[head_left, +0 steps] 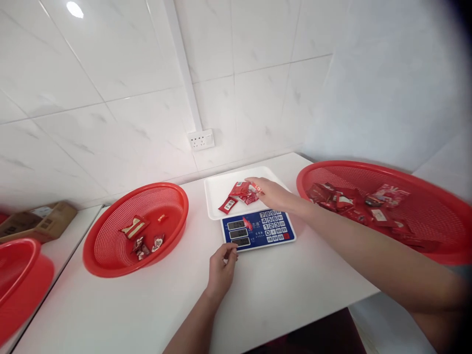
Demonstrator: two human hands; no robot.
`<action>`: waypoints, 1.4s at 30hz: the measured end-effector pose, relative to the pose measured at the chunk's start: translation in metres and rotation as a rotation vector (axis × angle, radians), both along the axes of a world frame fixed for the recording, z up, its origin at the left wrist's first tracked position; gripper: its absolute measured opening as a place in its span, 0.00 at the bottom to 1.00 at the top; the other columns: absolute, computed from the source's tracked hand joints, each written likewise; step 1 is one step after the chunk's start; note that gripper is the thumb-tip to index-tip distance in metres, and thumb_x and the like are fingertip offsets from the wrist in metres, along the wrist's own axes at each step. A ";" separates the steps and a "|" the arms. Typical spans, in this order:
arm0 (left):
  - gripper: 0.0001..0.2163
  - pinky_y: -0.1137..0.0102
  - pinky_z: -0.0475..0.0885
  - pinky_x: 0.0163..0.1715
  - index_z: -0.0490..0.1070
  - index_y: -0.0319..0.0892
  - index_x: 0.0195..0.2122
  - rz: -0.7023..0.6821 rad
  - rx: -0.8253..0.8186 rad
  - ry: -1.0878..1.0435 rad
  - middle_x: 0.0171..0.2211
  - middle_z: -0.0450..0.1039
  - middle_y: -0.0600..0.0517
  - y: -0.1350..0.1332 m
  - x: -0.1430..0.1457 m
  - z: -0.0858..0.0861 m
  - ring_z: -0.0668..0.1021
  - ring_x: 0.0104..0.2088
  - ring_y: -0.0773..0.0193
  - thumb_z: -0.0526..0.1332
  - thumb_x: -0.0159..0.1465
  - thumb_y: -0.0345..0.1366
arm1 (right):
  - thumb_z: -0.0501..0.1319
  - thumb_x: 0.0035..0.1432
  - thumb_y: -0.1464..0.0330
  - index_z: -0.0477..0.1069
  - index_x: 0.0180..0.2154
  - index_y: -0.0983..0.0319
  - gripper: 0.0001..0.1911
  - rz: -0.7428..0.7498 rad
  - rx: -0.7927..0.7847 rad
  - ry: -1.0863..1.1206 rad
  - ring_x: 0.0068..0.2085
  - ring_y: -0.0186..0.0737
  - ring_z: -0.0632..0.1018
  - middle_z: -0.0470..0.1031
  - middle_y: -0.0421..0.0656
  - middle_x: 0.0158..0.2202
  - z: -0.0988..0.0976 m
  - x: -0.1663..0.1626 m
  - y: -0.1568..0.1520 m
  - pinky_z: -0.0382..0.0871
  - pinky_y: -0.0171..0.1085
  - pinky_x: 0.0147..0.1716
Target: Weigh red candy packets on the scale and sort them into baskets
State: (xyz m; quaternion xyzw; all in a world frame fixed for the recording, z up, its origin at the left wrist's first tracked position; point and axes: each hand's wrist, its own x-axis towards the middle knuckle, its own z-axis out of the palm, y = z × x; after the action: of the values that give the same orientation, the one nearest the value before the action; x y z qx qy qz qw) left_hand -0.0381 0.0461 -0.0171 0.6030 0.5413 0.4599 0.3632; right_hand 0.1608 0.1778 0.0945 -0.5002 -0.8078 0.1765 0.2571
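Observation:
A digital scale (pixel 263 229) with a blue keypad panel and a white tray (pixel 215 189) stands in front of me. Several small red packets (pixel 227 204) lie on the tray. My right hand (pixel 272 194) reaches over the tray from the right, its fingers closed on a red packet (pixel 255 187) above the others. A small red piece (pixel 247 224) shows on the panel beside the displays. At the scale's lower left corner is my left hand (pixel 222 267), thumb and forefinger pinched together; whether anything is between them is hidden.
Left of the scale sits a red mesh basket (pixel 110 236) with a few packets. A larger red basket (pixel 372 169) with several packets stands at right. Further left are another red basket (pixel 33 285) and a cardboard box (pixel 55 223). A tiled wall with a socket (pixel 201 140) rises behind.

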 end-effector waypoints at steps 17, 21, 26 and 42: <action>0.26 0.44 0.47 0.57 0.60 0.50 0.57 -0.934 0.371 0.821 0.62 0.54 0.44 -0.053 0.021 -0.006 0.56 0.61 0.45 0.58 0.59 0.51 | 0.53 0.58 0.63 0.69 0.45 0.56 0.14 -0.145 -0.109 0.272 0.44 0.44 0.75 0.72 0.46 0.47 -0.081 0.045 -0.141 0.71 0.42 0.44; 0.17 0.59 0.63 0.52 0.66 0.44 0.50 -0.788 0.521 0.909 0.51 0.68 0.46 -0.045 0.016 -0.021 0.70 0.51 0.56 0.53 0.64 0.46 | 0.54 0.57 0.62 0.69 0.44 0.57 0.13 -0.192 -0.208 0.339 0.37 0.39 0.77 0.74 0.44 0.42 -0.117 0.045 -0.160 0.73 0.39 0.39; 0.08 0.71 0.70 0.28 0.71 0.44 0.40 -0.494 0.504 0.949 0.31 0.72 0.52 -0.019 0.012 -0.012 0.74 0.30 0.62 0.52 0.65 0.33 | 0.53 0.56 0.65 0.70 0.42 0.57 0.13 -0.186 -0.275 0.351 0.36 0.39 0.77 0.76 0.43 0.39 -0.132 0.037 -0.156 0.73 0.38 0.38; 0.32 0.45 0.51 0.56 0.41 0.46 0.64 -0.144 0.021 0.725 0.66 0.38 0.39 0.121 0.032 0.082 0.42 0.64 0.46 0.51 0.63 0.51 | 0.52 0.57 0.65 0.71 0.41 0.58 0.12 -0.146 -0.275 0.447 0.39 0.40 0.77 0.76 0.43 0.40 -0.139 0.040 -0.159 0.72 0.38 0.39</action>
State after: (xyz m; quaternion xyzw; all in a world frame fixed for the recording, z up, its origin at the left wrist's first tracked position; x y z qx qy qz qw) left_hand -0.0063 0.1673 0.0649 0.7671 0.5862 0.1950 0.1730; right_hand 0.2006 0.0187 -0.0442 -0.5359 -0.6613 0.3715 0.3708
